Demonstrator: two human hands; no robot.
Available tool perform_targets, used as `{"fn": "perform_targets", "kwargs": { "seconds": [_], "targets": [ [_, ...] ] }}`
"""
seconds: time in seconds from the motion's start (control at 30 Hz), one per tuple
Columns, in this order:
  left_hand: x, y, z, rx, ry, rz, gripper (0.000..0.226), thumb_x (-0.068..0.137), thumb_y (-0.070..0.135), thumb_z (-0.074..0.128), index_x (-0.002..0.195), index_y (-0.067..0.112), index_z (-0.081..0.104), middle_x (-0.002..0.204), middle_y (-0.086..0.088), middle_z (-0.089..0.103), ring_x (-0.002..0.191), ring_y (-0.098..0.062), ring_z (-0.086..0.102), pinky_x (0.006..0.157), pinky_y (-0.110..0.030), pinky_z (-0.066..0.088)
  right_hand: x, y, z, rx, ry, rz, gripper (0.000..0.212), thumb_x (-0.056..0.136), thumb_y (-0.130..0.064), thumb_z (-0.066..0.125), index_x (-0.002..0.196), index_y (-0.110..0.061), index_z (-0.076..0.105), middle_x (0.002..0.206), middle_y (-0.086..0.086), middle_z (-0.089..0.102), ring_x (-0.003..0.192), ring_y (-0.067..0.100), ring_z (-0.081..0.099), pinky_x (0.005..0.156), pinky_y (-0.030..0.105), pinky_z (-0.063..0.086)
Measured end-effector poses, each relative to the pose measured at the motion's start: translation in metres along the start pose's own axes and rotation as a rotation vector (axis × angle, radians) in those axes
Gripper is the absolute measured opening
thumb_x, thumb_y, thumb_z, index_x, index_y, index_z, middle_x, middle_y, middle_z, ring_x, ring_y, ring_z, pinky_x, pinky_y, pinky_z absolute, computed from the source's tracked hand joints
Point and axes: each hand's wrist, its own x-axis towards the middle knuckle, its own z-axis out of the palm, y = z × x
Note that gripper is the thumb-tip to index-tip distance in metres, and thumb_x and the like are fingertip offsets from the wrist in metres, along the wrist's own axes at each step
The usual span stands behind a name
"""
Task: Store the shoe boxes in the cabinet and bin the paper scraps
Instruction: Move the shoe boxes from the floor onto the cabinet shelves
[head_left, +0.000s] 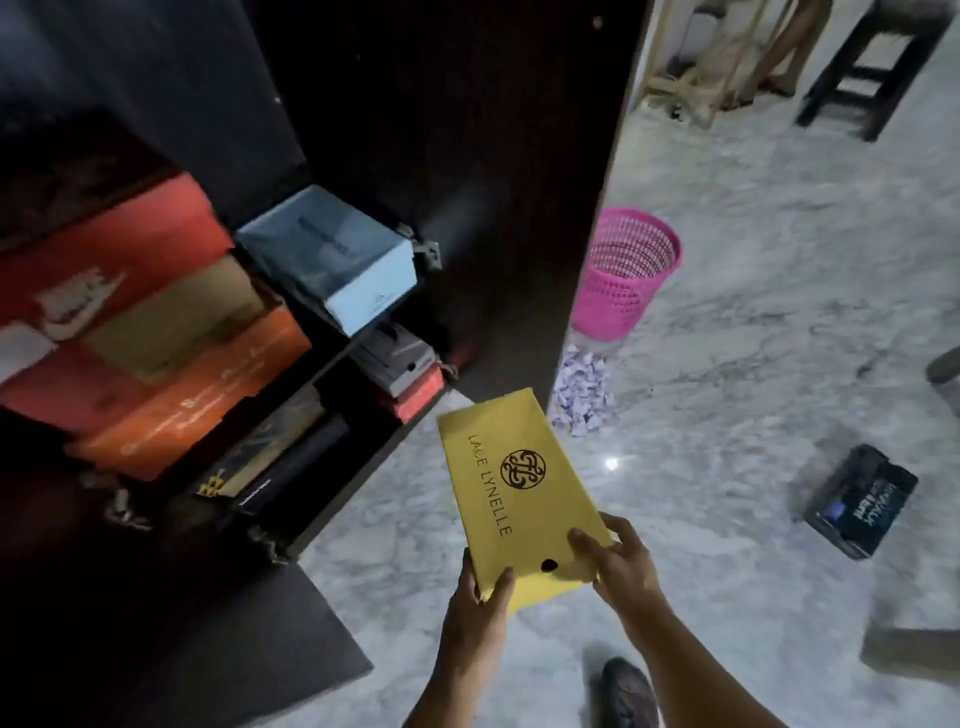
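Item: yellow box (511, 488), held by its near end in both hands, before the open cabinet (467, 156).

Left hand (475, 613) grips the near left corner, thumb on the lid; right hand (623, 566) clasps the near right corner, fingers curled over the top; box tilted, far end towards the shelves; step in hand, by judgement: storing this box; next move calls for a free slot, the shelves already holding a red box (104, 260), orange box (197, 384) and blue box (332, 254); outstanding: dark box (860, 501) on the floor (727, 312), well apart; paper scraps (582, 392) heaped just beside the pink bin (626, 273).
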Motion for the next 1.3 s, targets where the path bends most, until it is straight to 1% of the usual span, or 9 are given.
{"fn": "perform_targets", "kwargs": {
  "seconds": [0.2,0.5,0.63,0.7,0.8,0.9,1.07,1.2,1.3],
  "targets": [
    [-0.018,0.062,-0.069,-0.11,0.104,0.167,0.065,0.1,0.038,0.059,0.157,0.035,0.029,0.143,0.012,0.056,0.121,-0.006,0.057,0.081,-0.008,0.046,-0.039,-0.1,0.083,-0.029,-0.04,-0.185,0.042,0.067,-0.04,0.088,0.105,-0.031,0.071,0.099,0.017,0.076,0.09,0.035,0.075,0.083,0.05,0.059],
    [0.048,0.182,-0.124,-0.198,0.258,0.409,0.065,0.099,0.045,0.058,0.156,0.036,0.028,0.145,0.006,0.053,0.126,-0.008,0.054,0.096,-0.023,0.045,0.006,-0.252,0.178,-0.045,-0.123,-0.388,0.035,0.09,-0.03,0.078,0.118,-0.018,0.062,0.108,0.008,0.071,0.101,0.029,0.07,0.094,0.05,0.059],
    [0.108,0.219,-0.148,-0.224,0.37,0.446,0.061,0.099,0.042,0.058,0.155,0.032,0.035,0.139,0.005,0.058,0.121,-0.013,0.06,0.09,-0.015,0.049,0.056,-0.296,0.234,-0.012,-0.179,-0.397,0.038,0.088,-0.027,0.078,0.123,-0.018,0.067,0.103,0.002,0.073,0.098,0.025,0.07,0.086,0.041,0.057],
    [0.141,0.23,-0.159,-0.208,0.415,0.456,0.065,0.098,0.045,0.059,0.156,0.033,0.032,0.143,0.005,0.057,0.127,-0.013,0.056,0.106,-0.031,0.047,0.082,-0.31,0.262,-0.009,-0.2,-0.42,0.03,0.085,-0.03,0.081,0.112,-0.023,0.071,0.097,-0.001,0.076,0.095,0.025,0.072,0.078,0.038,0.057],
    [0.19,0.239,-0.173,-0.152,0.421,0.453,0.084,0.09,0.054,0.057,0.16,0.036,0.014,0.158,0.002,0.043,0.142,-0.015,0.044,0.119,-0.042,0.035,0.123,-0.321,0.299,-0.059,-0.2,-0.422,0.053,0.062,-0.049,0.086,0.106,-0.023,0.073,0.096,-0.005,0.079,0.094,0.02,0.076,0.088,0.044,0.061],
    [0.226,0.249,-0.185,-0.002,0.517,0.44,0.079,0.092,0.055,0.052,0.159,0.038,0.014,0.157,0.003,0.044,0.14,-0.019,0.047,0.115,-0.039,0.039,0.159,-0.32,0.326,-0.104,-0.198,-0.435,0.076,0.052,-0.061,0.086,0.118,-0.025,0.07,0.103,-0.006,0.079,0.096,0.015,0.076,0.093,0.043,0.061],
    [0.273,0.266,-0.2,0.065,0.763,0.493,0.055,0.098,0.041,0.058,0.149,0.031,0.04,0.131,0.002,0.065,0.113,-0.019,0.063,0.095,-0.041,0.052,0.18,-0.333,0.363,-0.16,-0.126,-0.545,0.048,0.074,-0.048,0.087,0.11,-0.019,0.076,0.095,-0.008,0.078,0.088,0.011,0.073,0.081,0.032,0.058],
    [0.288,0.273,-0.199,0.106,0.857,0.491,0.054,0.092,0.052,0.064,0.14,0.031,0.049,0.113,0.0,0.071,0.096,-0.019,0.067,0.081,-0.034,0.055,0.193,-0.355,0.377,-0.315,-0.025,-0.537,0.093,0.061,-0.085,0.069,0.132,-0.025,0.067,0.118,0.005,0.073,0.114,0.025,0.067,0.095,0.042,0.056],
    [0.287,0.281,-0.192,0.004,0.859,0.432,0.053,0.089,0.045,0.072,0.133,0.025,0.052,0.113,-0.004,0.068,0.1,-0.021,0.066,0.081,-0.028,0.048,0.203,-0.364,0.38,-0.454,-0.038,-0.522,0.101,0.062,-0.094,0.055,0.133,-0.023,0.066,0.124,0.011,0.07,0.122,0.034,0.063,0.098,0.048,0.054]
  ]
}}
